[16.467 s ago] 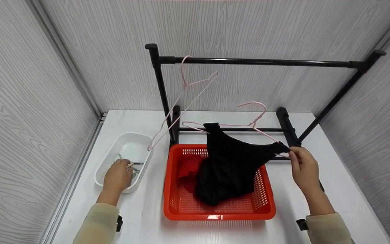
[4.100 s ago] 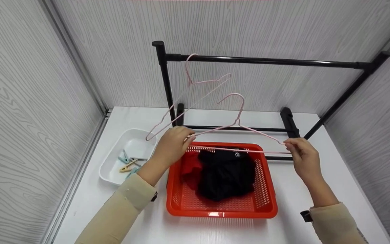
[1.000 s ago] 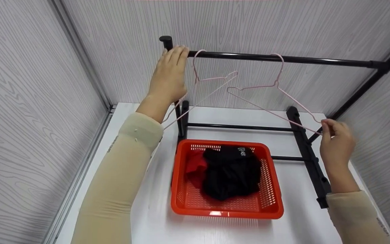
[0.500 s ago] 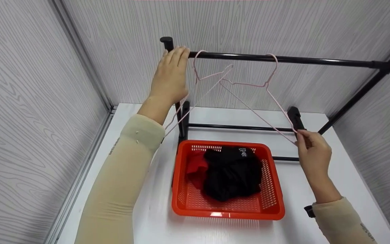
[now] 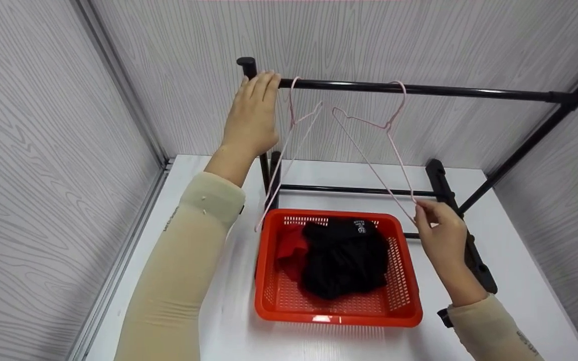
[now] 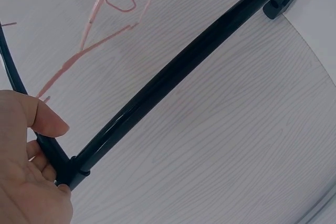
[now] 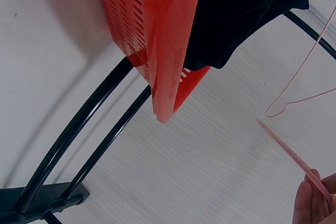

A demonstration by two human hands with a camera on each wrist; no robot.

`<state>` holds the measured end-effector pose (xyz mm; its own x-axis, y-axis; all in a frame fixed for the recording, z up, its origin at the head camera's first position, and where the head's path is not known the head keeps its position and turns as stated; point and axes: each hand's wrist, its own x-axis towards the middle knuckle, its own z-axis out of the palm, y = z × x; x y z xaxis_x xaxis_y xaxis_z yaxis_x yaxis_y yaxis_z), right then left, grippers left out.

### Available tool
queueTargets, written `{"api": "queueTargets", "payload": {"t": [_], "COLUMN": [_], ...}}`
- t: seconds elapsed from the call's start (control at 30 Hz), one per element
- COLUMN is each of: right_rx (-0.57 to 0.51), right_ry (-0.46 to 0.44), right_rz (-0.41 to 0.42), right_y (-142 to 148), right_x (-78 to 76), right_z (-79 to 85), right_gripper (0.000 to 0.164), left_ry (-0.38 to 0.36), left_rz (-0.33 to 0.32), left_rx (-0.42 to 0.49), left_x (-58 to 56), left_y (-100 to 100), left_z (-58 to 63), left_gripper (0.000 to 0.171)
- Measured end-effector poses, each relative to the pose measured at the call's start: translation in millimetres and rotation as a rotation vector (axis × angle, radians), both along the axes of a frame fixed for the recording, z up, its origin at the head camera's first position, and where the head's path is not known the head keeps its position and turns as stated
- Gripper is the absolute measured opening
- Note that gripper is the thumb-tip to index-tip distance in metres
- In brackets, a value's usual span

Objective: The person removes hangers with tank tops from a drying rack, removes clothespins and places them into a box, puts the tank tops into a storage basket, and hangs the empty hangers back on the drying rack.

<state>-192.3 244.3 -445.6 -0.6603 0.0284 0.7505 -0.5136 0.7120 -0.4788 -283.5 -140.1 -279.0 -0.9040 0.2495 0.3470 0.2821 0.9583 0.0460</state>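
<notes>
My left hand [image 5: 251,113] holds the upper left corner of a black clothes rack [image 5: 469,92]; in the left wrist view its fingers curl round the rail by the joint. My right hand [image 5: 442,230] pinches the lower right corner of a pink wire hanger [image 5: 364,150], whose hook sits over the rail. A second pink hanger [image 5: 281,170] hangs at the rail's left end, near my left hand. Below them stands a red basket [image 5: 339,319] with a black garment [image 5: 344,260] and a red cloth [image 5: 291,250] bunched inside.
The basket stands on a white table [image 5: 229,326], in front of the rack. The rack's black foot [image 5: 474,265] lies on the right, behind my right hand. Pale wood-patterned panels [image 5: 369,35] enclose the table at the back and sides.
The black garment came off the hanger into the basket, and that hanger was hooked on the rail. My left hand went from the white tray to the rack. Lately the right hand moved left.
</notes>
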Motion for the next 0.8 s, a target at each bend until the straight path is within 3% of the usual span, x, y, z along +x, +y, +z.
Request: {"api": "queueTargets", "payload": {"t": [0.53,0.8], "right_rx": [0.039,0.037], "right_ry": [0.022,0.011], "right_rz": [0.05,0.069], "right_y": [-22,-25], "right_x": [-1.7,-0.9], "right_z": [-2.1,-6.8], "right_gripper": [0.013,0.015], "left_ry": [-0.004,0.018], "left_rz": [0.008,-0.003], "left_rx": [0.01,-0.001], "left_x": [2.0,0.3], "left_y": [-1,-6], "left_z": [-0.2,-7.8], "left_gripper": [0.08,0.085]}}
